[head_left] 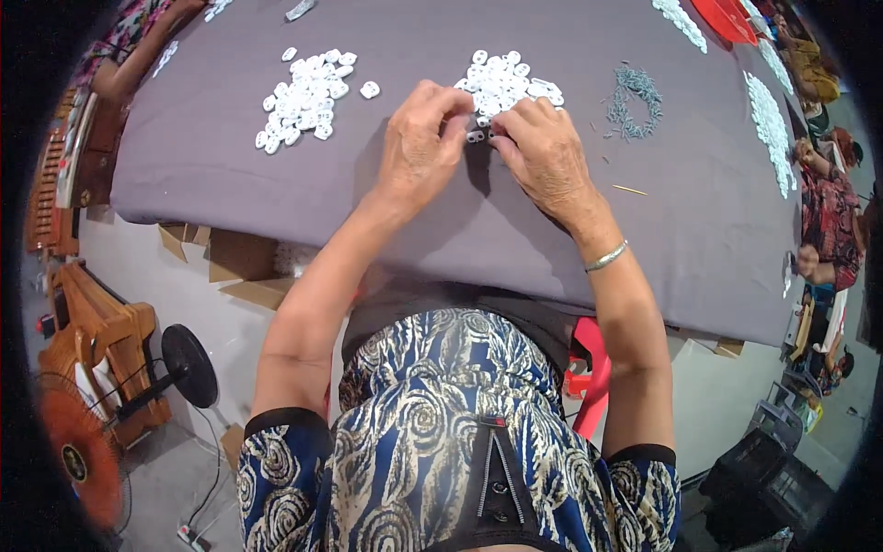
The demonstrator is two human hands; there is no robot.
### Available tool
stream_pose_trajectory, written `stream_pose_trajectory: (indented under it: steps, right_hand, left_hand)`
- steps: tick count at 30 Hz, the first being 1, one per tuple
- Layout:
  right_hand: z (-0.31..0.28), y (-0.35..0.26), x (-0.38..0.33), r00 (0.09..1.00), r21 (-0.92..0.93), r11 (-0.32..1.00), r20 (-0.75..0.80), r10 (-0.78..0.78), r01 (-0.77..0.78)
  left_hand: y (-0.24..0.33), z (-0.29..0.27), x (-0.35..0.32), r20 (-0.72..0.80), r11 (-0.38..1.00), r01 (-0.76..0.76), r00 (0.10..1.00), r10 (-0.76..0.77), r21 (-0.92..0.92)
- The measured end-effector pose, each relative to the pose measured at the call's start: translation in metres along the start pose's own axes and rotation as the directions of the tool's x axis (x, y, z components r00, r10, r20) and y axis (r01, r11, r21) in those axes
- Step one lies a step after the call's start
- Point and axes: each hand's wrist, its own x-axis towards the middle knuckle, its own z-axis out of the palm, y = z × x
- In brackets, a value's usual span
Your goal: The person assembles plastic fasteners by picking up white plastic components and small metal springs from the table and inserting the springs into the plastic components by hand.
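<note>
Close together over the middle of the cloth-covered table, my left hand [420,138] and my right hand [549,152] are both closed, fingertips and thumbs drawn in. Between them shows a small white oval piece with two dark holes [475,136]; whether it is held or lies on the cloth I cannot tell. What the fingertips pinch is too small to make out. Just beyond my hands is a heap of like white pieces [501,81], partly covered by my fingers. Another white heap [306,99] lies to the left, with one loose piece [370,89] beside it.
Right of my hands lies a ring-shaped heap of small grey-green pins [635,103], with a thin yellow stick [630,190] nearer me. More white pieces [771,129] and a red tray [725,18] are at the far right, where other people sit. A fan [189,366] stands at lower left.
</note>
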Motion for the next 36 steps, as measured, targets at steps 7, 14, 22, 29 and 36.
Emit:
stream_pose_trajectory:
  steps: [7, 14, 22, 29, 36]
  right_hand:
    - [-0.01, -0.001, -0.01, 0.996, -0.078, 0.997, -0.083, -0.026, 0.019]
    - [-0.016, -0.016, -0.015, 0.922, 0.531, 0.786, -0.027, 0.387, -0.315]
    - [-0.021, -0.012, -0.009, 0.932, 0.559, 0.765, 0.038, 0.36, -0.319]
    - [-0.024, -0.008, -0.012, 0.919, 0.698, 0.634, 0.089, 0.385, -0.333]
    - [-0.023, -0.012, -0.013, 0.9, 0.762, 0.539, 0.13, 0.415, -0.358]
  left_hand:
    - [0.009, 0.008, -0.009, 0.055, 0.993, -0.092, 0.994, 0.096, -0.08]
    - [0.018, 0.018, -0.019, 0.123, 0.954, -0.003, 0.992, 0.042, -0.301]
    - [0.016, 0.013, -0.017, 0.279, 0.843, 0.284, 0.946, -0.167, -0.458]
    - [0.013, 0.014, -0.015, 0.317, 0.715, 0.392, 0.916, -0.245, -0.579]
    - [0.026, 0.012, -0.017, 0.313, 0.679, 0.436, 0.899, -0.305, -0.591]
